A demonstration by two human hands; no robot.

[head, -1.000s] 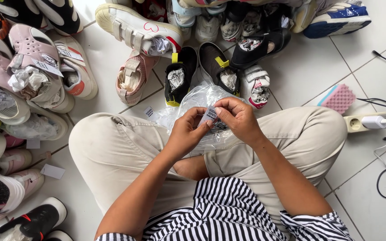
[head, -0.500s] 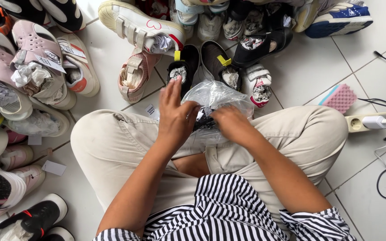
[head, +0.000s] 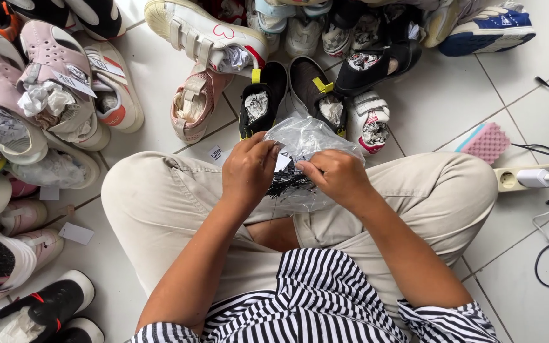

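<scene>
Left hand (head: 249, 171) grip pinched on clear plastic bag (head: 306, 136), right hand (head: 338, 178) grip closed on it too

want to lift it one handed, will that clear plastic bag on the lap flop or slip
The clear plastic bag probably flops: its film is crumpled and sags over the lap. It looks light, holding only thin dark strands. The glossy film may be slippery; the left hand and right hand both pinch it.
</scene>
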